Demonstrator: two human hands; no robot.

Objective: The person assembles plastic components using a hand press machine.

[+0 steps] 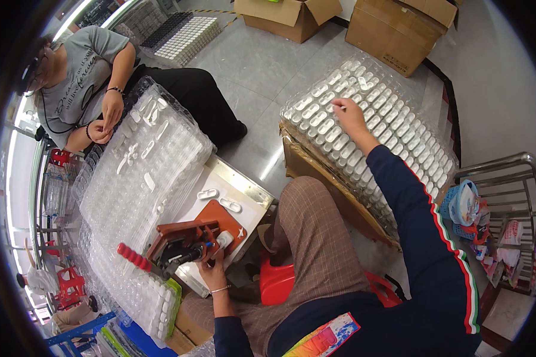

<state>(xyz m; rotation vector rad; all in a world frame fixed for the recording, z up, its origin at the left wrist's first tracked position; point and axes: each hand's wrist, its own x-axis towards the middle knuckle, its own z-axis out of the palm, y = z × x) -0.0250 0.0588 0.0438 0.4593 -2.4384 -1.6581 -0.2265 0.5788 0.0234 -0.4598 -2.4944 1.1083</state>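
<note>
My left hand (pixel 213 275) is at the near side of a hand-lever clamp press (pixel 187 253) with a red grip. Its fingers are curled, their tips against a white plastic piece (pixel 224 239) in the fixture; the press hides part of them. On the white board (pixel 198 205) beyond lie two white oval plastic cases (pixel 229 204). My right arm reaches out to the right. The right hand (pixel 351 116) is above a clear tray (pixel 363 62) filled with rows of white oval cases (pixel 393 122). Its thumb and fingers are pinched; what they hold is too small to name.
Stacked clear blister trays (pixel 110 190) with loose white pieces stand at left, where a co-worker (pixel 83 77) sits with both hands together. Cardboard boxes (pixel 393 35) are at the back. A metal rack (pixel 503 178) with a blue basket (pixel 458 205) stands at far right.
</note>
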